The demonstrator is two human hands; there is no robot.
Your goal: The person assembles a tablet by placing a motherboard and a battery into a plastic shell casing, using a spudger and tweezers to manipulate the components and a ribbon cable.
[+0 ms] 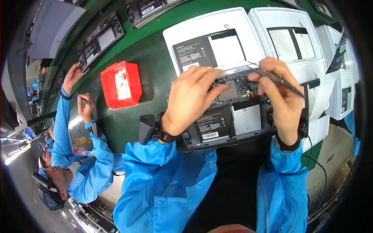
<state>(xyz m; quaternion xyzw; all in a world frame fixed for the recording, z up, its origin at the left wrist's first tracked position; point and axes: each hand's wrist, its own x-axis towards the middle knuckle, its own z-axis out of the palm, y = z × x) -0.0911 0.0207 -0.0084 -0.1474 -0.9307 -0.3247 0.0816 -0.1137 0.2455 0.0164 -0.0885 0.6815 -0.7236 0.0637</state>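
An opened laptop base (267,112) lies in front of me, its circuit board showing along the far side. On its near side sits a black battery pack (211,123) with a white label, beside a pale cell panel (247,117). My left hand (192,95) rests over the board's left part, fingers stretched and thumb apart; it covers some of the board, and nothing shows in it. Pinched between thumb and fingers of my right hand (281,99) is a pair of dark tweezers (285,83), with its tips pointing left above the laptop's far edge.
White foam trays (173,37) holding battery packs stand beyond the laptop, with more stacked at right. Left of me is a red bin (135,83) of small white pieces. Farther left, a co-worker in a blue sleeve (62,120) handles another laptop base (100,39).
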